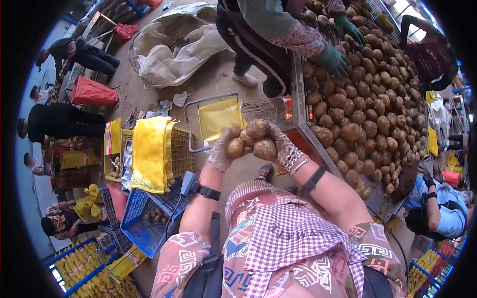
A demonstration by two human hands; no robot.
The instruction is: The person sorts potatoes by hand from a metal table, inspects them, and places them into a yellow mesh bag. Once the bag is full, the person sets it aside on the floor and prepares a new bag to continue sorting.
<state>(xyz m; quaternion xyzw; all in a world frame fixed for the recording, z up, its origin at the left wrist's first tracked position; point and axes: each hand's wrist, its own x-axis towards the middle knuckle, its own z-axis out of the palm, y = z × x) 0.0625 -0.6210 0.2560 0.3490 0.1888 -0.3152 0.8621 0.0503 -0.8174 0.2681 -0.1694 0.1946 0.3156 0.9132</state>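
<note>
The left hand [222, 150] and right hand [286, 148], both in soiled gloves, are cupped from opposite sides round a small clutch of potatoes [265, 148]; the fingers are curled against the outer ones, and the clutch sits between the palms, in front of the apron [298, 238]; its upper large potato lies with its long axis roughly crosswise, from hand to hand; just beyond the left hand, ahead and a little to the left of the clutch, a yellow net [220, 119] spans a metal frame [211, 98]; the left hand is the nearer to it; the right hand is the nearer to the table [298, 87], whose edge runs ahead and to the right, with the heap [370, 99] on it; farther left, yellow bags [151, 156] drape over a crate [183, 154], with a blue crate [144, 216] below them in view; across the table's corner, a co-worker's green-gloved hand [334, 60] rests on the heap.
</note>
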